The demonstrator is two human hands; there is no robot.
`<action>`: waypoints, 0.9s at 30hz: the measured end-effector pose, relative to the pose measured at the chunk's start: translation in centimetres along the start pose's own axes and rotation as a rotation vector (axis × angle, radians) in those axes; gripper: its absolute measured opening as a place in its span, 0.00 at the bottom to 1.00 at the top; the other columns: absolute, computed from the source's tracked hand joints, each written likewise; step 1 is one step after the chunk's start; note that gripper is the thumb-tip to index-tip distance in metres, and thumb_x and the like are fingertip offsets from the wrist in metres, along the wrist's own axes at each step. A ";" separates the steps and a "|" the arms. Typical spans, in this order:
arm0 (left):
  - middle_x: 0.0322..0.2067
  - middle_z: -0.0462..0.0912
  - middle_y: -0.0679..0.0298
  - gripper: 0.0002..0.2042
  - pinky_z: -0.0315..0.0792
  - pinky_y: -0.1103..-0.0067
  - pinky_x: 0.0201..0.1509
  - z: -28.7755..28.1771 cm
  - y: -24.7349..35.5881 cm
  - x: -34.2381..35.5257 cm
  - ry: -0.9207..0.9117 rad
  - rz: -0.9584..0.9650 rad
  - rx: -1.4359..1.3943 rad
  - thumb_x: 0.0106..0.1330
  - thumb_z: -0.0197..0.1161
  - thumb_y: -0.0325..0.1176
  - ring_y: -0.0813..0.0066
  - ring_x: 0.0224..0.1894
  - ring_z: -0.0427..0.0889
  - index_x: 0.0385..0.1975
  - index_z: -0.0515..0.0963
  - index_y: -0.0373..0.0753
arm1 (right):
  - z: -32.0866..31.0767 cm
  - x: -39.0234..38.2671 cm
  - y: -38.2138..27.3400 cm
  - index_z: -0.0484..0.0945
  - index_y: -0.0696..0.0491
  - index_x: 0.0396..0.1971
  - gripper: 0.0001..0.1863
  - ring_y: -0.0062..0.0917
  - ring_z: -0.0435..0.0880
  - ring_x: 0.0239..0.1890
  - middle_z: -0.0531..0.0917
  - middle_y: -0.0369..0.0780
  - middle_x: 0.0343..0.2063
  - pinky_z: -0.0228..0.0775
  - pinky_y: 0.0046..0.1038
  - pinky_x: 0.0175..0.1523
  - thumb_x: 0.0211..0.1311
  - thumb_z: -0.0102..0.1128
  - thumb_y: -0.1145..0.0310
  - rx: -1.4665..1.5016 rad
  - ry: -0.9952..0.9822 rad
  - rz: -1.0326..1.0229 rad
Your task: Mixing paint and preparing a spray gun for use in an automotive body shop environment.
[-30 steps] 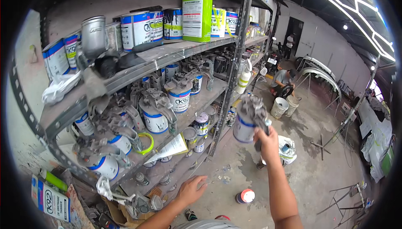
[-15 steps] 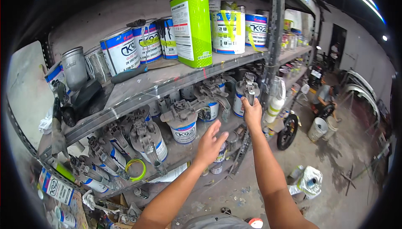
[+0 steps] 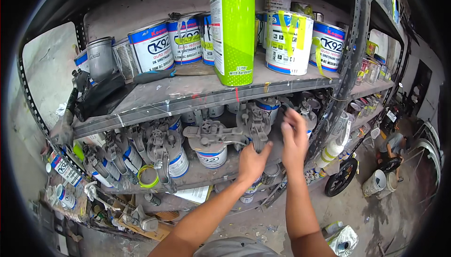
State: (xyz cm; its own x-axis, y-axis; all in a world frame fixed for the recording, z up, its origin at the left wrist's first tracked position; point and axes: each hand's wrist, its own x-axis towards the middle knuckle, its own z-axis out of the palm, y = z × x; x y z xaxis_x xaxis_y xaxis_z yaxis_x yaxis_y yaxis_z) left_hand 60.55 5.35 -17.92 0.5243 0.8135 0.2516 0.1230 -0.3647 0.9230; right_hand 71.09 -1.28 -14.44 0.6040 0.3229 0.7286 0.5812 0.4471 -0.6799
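My left hand (image 3: 252,164) is closed round the handle of a grey, paint-crusted mixing lid (image 3: 253,120) on the lower shelf. Much of what lies beneath that lid is hidden. To its right, my right hand (image 3: 294,139) is raised in front of the shelf with fingers apart and slightly bent, holding nothing that I can see. Behind the right hand stands another lidded paint can (image 3: 307,111). Just left of the held lid is a white and blue paint can (image 3: 211,157) with its own grey mixing lid (image 3: 206,134).
A tall green tin (image 3: 239,36) and several paint cans (image 3: 289,46) stand on the upper shelf (image 3: 188,92), whose edge overhangs my hands. A black upright post (image 3: 340,83) rises at the right. Yellow-green tape (image 3: 148,176) lies lower left. Another person (image 3: 393,142) crouches far right.
My right hand has let go of the lid handle on the right-hand can and opened. My left hand, earlier open, has moved up and closed on the neighbouring lid's handle. The view has shifted left.
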 end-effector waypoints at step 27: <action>0.27 0.85 0.54 0.10 0.74 0.68 0.36 -3.1 -2.7 -9.6 0.304 0.145 -0.135 0.61 0.71 0.34 0.56 0.28 0.84 0.35 0.81 0.34 | 13.3 8.4 14.4 0.74 0.63 0.54 0.28 0.40 0.86 0.42 0.85 0.52 0.39 0.76 0.36 0.48 0.53 0.65 0.66 -0.045 -0.351 0.452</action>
State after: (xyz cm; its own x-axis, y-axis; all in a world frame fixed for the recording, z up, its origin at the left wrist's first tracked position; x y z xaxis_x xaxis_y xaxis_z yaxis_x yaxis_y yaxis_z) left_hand 52.58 -0.13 -21.91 0.2515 0.8625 0.4391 -0.0572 -0.4396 0.8964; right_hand 77.29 18.92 -16.99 0.5849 0.7351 0.3429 0.3341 0.1668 -0.9276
